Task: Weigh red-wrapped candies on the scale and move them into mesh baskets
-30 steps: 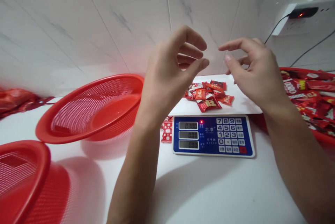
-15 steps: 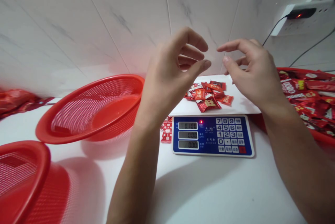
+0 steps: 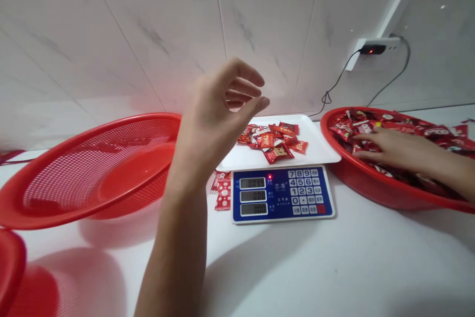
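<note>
My left hand (image 3: 213,116) hovers beside the left part of a digital scale (image 3: 280,213), fingers curved and thumb apart, holding nothing. On the scale's white tray (image 3: 321,151) lies a small heap of red-wrapped candies (image 3: 277,153). The top display seems to read 0.099. Over at the right, my right hand (image 3: 395,149) rests on top of wrapped sweets (image 3: 361,129) filling a red plastic basket (image 3: 359,176). Its fingers are stretched out over the wrappers, with no sweet visibly gripped.
A red mesh basket (image 3: 129,178) with a bare bottom stands on the left, and part of another red basket (image 3: 11,272) shows nearer me. Red packets (image 3: 223,196) lie partly under the scale. A wall socket (image 3: 365,62) with black cable is behind.
My right hand has moved from above the tray to the sweets in the right basket. My left hand stays raised by the scale. The view has shifted right; the display changed slightly from 0.100.
</note>
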A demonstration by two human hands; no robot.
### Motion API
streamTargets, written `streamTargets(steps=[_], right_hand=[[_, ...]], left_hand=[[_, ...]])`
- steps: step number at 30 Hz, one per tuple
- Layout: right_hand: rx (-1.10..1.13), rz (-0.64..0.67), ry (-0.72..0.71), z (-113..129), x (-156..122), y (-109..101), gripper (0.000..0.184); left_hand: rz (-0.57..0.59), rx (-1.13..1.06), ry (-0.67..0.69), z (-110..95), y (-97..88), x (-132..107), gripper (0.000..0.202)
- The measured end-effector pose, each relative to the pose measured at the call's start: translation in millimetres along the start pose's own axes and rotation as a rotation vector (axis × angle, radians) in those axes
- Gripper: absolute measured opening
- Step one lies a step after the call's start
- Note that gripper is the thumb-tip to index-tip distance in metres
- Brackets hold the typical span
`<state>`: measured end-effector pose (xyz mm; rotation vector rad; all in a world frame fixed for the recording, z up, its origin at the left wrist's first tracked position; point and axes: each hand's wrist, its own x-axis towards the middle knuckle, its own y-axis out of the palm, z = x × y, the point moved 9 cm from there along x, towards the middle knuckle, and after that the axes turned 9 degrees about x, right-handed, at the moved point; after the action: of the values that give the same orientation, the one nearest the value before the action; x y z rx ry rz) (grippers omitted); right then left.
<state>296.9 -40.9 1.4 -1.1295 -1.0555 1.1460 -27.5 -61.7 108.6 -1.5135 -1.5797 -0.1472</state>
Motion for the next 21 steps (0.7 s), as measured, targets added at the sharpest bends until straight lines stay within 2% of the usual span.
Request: streamTargets(steps=[4,9,11,15,18,21], right_hand=[[0.202,-0.029,-0.092,-19.5,13.2,20.1,0.014],[0.222,0.044,0.014,-33.3,18.7,31.0,0.010],[0.209,0.058,0.035,-27.6,18.5,29.1,0.016],[0.056,-0.030,0.050,-6.2,18.5,13.3,0.032],[-0.009,-0.041,0.067,5.5,17.8,6.6,0.025],[-0.007,-0.129,0.040,13.6,15.5,-5.1,0.023]], left_hand=[[0.017,-0.010,-0.004,-3.2,1.7,-2.8,0.013],[0.029,-0.009,-0.003,-2.3,3.7,-4.0,0.011],[0.029,-0.004,-0.002,-2.7,3.9,-4.1,0.009],[0.022,-0.008,0.006,-5.5,3.4,-4.1,0.009],[0.023,-0.009,0.005,-5.5,3.4,-3.9,0.009],[0.024,0.003,-0.001,-4.0,3.2,-3.6,0.008]])
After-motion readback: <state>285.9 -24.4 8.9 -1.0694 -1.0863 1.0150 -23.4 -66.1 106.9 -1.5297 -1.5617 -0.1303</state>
